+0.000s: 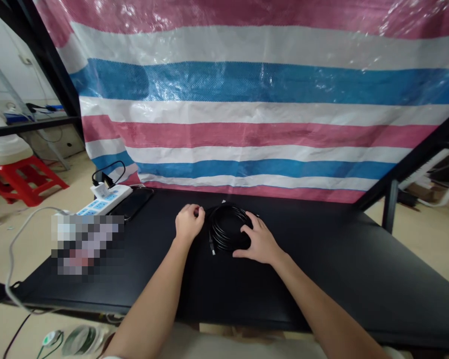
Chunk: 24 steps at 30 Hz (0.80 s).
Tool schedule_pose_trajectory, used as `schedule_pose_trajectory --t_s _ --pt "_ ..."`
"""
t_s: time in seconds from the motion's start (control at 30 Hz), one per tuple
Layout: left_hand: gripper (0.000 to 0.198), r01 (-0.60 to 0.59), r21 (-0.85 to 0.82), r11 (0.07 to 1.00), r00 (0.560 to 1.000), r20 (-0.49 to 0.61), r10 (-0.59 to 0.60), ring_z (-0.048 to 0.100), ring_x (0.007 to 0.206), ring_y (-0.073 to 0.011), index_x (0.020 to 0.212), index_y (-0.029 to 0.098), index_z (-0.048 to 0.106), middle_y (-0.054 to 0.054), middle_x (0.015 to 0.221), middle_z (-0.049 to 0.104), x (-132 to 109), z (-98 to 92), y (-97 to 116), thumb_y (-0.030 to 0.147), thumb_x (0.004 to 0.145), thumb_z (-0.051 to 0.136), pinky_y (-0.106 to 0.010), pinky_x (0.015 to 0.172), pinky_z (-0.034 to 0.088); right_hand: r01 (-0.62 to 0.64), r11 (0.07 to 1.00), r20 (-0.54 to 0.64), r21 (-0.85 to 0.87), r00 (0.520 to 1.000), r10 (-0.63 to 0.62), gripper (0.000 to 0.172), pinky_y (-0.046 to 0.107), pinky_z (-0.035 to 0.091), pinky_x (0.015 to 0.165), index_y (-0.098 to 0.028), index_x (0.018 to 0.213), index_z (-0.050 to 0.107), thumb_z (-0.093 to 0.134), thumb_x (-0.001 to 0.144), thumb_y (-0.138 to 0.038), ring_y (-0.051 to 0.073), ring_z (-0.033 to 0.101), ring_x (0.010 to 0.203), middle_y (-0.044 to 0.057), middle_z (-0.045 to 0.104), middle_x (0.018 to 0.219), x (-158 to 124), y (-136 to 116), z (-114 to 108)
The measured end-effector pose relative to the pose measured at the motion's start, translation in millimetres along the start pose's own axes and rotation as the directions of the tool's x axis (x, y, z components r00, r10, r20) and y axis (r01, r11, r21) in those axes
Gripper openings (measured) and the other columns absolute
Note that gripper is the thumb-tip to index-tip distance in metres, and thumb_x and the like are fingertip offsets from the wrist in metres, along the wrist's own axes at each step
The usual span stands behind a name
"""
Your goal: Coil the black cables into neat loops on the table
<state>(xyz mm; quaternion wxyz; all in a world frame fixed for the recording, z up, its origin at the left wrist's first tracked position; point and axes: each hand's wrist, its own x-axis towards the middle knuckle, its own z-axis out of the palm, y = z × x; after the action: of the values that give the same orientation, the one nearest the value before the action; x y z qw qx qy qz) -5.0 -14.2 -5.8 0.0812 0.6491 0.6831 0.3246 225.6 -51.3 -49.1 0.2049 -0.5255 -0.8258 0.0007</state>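
A black cable (220, 238) lies in a round coil of several loops on the black tabletop (307, 284). One plug with a pale metal tip points toward me at the coil's lower left. My right hand (261, 240) curls over the coil's right side, fingers on the loops and thumb at the near edge. Just left of the coil, my left hand (189, 222) is closed, thumb against the fingers. A dark strand runs from the coil's upper left to these fingertips, which pinch it; its end is hidden in the hand.
On the left stand a white power strip (110, 198) with plugs, a dark phone (139, 203) and a blurred-out item (92, 242). A striped plastic sheet (247, 134) hangs behind the table. Black frame bars rise at both sides; a red stool (32, 177) is on the floor.
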Motion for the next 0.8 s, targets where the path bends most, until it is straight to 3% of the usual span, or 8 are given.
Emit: schedule_pose_trajectory --t_s 0.07,0.2,0.33,0.63,0.8 --pt "0.025 -0.058 -0.049 0.997 0.996 -0.073 0.054 0.064 0.092 -0.0207 0.092 0.018 0.069 -0.009 0.096 0.068 2 6.0 -7 0.027 0.081 0.048 -0.03 0.082 0.049 -0.003 1.0 -0.022 -0.012 1.0 0.002 0.064 0.057 0.037 0.101 -0.02 0.091 0.065 0.068 0.055 -0.073 0.04 0.041 0.129 0.019 0.04 0.141 -11 3 -4" --pt "0.026 -0.087 -0.048 0.995 0.995 0.04 0.089 0.063 0.096 -0.0222 0.098 0.017 0.067 -0.01 0.103 0.065 4 15.2 -15 0.026 0.08 0.05 -0.034 0.086 0.05 -0.046 0.999 -0.053 -0.029 0.998 0.044 0.058 0.058 0.038 0.1 -0.022 0.087 0.065 0.068 0.057 -0.071 0.039 0.042 0.127 0.017 0.042 0.14 -26 6 -7" --pt "0.025 -0.101 0.109 0.989 0.99 0.115 0.088 0.059 0.103 -0.0261 0.096 0.015 0.066 -0.013 0.105 0.063 1 15.7 -10 0.024 0.083 0.047 -0.039 0.092 0.046 -0.154 0.987 -0.078 -0.049 0.986 0.15 0.057 0.059 0.037 0.101 -0.022 0.085 0.065 0.066 0.058 -0.072 0.039 0.043 0.125 0.016 0.041 0.141 -32 4 -8" --pt "0.024 -0.026 0.355 0.935 0.999 0.046 0.01 0.053 0.106 -0.031 0.098 0.011 0.06 -0.019 0.108 0.058 -13 7.1 6 0.018 0.083 0.042 -0.043 0.084 0.044 -0.45 0.891 -0.076 -0.062 0.892 0.445 0.06 0.057 0.03 0.105 -0.019 0.086 0.066 0.064 0.058 -0.073 0.04 0.038 0.128 0.017 0.04 0.139 -10 13 -18" --pt "0.026 -0.083 0.369 0.926 0.994 0.096 0.05 0.055 0.102 -0.0299 0.094 0.011 0.06 -0.018 0.101 0.06 -12 7.4 5 0.009 0.081 0.038 -0.042 0.084 0.043 -0.493 0.869 -0.11 -0.048 0.867 0.486 0.063 0.06 0.027 0.105 -0.019 0.085 0.065 0.063 0.057 -0.075 0.041 0.038 0.127 0.018 0.04 0.139 3 29 -13"
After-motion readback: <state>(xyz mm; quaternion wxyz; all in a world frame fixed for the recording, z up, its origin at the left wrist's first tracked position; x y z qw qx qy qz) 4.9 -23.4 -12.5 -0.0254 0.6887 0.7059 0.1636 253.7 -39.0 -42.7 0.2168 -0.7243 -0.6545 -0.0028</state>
